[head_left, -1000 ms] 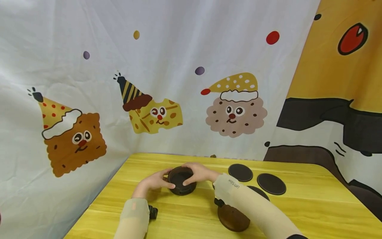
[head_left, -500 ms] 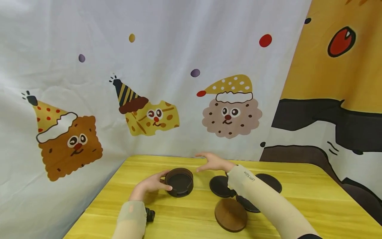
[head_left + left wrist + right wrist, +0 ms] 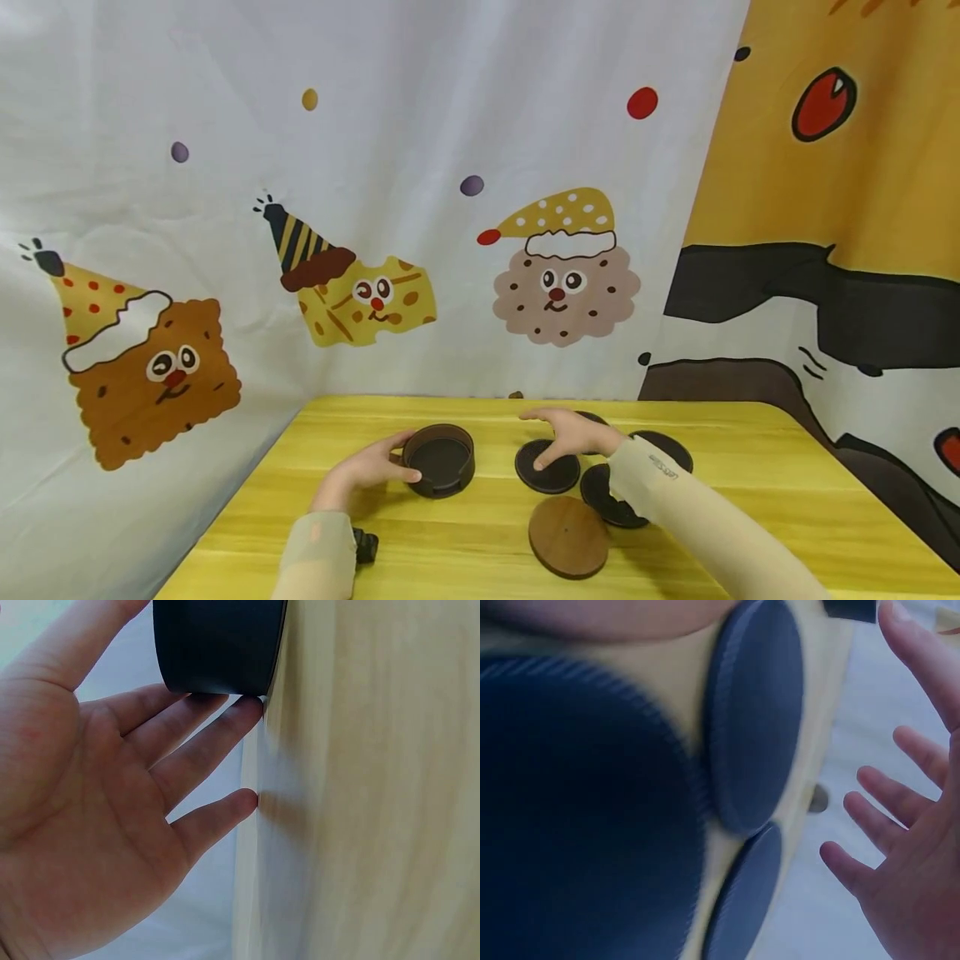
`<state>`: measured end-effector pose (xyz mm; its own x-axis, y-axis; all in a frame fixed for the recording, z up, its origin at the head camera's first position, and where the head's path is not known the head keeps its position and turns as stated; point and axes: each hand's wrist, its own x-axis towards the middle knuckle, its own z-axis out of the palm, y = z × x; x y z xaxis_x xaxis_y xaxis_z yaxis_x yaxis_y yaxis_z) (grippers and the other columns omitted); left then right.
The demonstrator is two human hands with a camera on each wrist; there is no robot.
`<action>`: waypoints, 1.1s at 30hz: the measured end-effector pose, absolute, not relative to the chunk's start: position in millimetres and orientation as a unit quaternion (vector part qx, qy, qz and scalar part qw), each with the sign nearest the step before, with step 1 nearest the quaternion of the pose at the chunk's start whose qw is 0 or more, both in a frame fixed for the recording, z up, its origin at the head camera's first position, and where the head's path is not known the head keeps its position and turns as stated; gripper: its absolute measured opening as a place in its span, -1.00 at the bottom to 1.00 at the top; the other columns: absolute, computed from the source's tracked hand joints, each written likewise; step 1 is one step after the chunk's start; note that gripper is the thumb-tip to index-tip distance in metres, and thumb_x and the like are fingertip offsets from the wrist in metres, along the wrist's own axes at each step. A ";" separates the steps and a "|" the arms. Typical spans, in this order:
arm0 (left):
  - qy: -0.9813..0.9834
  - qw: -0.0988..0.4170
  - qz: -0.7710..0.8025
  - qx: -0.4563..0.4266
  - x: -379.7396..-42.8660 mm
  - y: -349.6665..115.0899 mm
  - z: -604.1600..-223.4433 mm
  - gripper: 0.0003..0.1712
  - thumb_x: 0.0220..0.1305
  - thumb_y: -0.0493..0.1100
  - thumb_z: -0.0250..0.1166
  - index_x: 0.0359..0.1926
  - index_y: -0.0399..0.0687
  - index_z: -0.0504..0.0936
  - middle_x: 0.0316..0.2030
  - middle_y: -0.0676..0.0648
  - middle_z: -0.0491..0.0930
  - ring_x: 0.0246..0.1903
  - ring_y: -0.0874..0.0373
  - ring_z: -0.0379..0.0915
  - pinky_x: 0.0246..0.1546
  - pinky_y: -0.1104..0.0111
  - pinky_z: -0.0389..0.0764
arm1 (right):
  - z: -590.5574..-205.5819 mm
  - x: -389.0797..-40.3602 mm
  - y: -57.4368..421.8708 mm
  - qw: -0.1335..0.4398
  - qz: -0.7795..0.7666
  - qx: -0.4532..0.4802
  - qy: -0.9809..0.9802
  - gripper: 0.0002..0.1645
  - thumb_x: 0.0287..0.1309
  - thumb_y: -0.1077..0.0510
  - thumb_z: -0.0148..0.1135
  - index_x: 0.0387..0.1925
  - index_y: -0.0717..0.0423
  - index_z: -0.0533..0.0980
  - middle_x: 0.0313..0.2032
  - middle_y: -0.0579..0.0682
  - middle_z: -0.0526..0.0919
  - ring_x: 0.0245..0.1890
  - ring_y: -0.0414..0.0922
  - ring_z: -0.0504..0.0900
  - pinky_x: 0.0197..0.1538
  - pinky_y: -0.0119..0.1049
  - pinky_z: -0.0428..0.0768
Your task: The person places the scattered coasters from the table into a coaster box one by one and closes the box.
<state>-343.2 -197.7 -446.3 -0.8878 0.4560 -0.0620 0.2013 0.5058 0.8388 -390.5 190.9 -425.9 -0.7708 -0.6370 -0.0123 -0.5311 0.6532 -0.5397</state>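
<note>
A round dark coaster holder point(image 3: 438, 461) with a notch in its front wall stands on the table. My left hand point(image 3: 367, 468) holds its left side, thumb in front and fingers behind; in the left wrist view the fingertips touch the holder's dark wall point(image 3: 221, 645). My right hand point(image 3: 573, 437) is over a black round coaster point(image 3: 557, 479), thumb apart from the spread fingers. Whether the thumb touches that coaster I cannot tell. The right wrist view shows the fingers point(image 3: 885, 802) holding nothing, beside dark stitched coasters point(image 3: 761, 720).
More black coasters lie to the right: one near the sleeve point(image 3: 600, 496), one farther right point(image 3: 667, 446) and one behind the hand point(image 3: 592, 417). A brown round disc point(image 3: 568, 537) lies nearer the front. Behind the yellow wood-grain table point(image 3: 435, 554) hangs a printed curtain point(image 3: 420, 167).
My right hand has left the holder, moving right and then lower over the black coasters. The left hand stays at the holder. The head view has shifted slightly.
</note>
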 end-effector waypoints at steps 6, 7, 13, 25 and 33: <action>0.850 0.148 0.465 0.198 -344.6 -198.9 -447.9 0.03 0.17 -0.12 0.44 0.49 -0.29 0.02 0.38 -0.43 0.09 0.17 -0.28 0.37 0.13 -0.10 0.37 | -442.4 -388.6 217.4 0.118 -0.254 -0.315 0.907 0.15 -0.19 -0.10 0.60 0.42 0.10 0.25 0.36 0.13 0.30 0.35 0.20 0.23 0.23 0.22 0.29; 0.849 0.149 0.466 0.198 -344.8 -199.3 -448.1 0.04 0.17 -0.11 0.44 0.49 -0.29 0.02 0.38 -0.43 0.09 0.17 -0.28 0.37 0.13 -0.09 0.38 | -444.2 -388.5 220.7 0.123 -0.257 -0.316 0.905 0.16 -0.20 -0.09 0.61 0.42 0.12 0.25 0.35 0.13 0.30 0.35 0.20 0.22 0.24 0.22 0.27; 0.847 0.150 0.469 0.202 -344.8 -199.5 -446.7 0.05 0.16 -0.10 0.44 0.49 -0.30 0.02 0.37 -0.44 0.11 0.15 -0.28 0.39 0.12 -0.10 0.38 | -450.5 -387.8 231.4 0.148 -0.250 -0.324 0.901 0.19 -0.29 -0.07 0.65 0.41 0.08 0.27 0.37 0.09 0.28 0.36 0.17 0.20 0.24 0.18 0.29; 0.846 0.151 0.469 0.204 -343.2 -198.1 -445.5 0.05 0.18 -0.11 0.43 0.49 -0.33 -0.01 0.38 -0.45 0.08 0.16 -0.30 0.38 0.11 -0.09 0.39 | -451.3 -384.6 224.8 0.145 -0.201 -0.317 0.916 0.16 -0.33 -0.14 0.63 0.39 -0.08 0.32 0.40 0.09 0.24 0.39 0.22 0.13 0.24 0.26 0.23; 0.846 0.152 0.468 0.206 -343.7 -198.0 -445.4 0.05 0.19 -0.11 0.43 0.48 -0.35 -0.03 0.37 -0.45 0.09 0.16 -0.29 0.37 0.11 -0.09 0.40 | -456.1 -387.9 224.0 0.124 -0.195 -0.333 0.914 0.09 -0.32 -0.17 0.60 0.35 -0.06 0.39 0.33 -0.04 0.35 0.35 0.12 0.24 0.23 0.18 0.29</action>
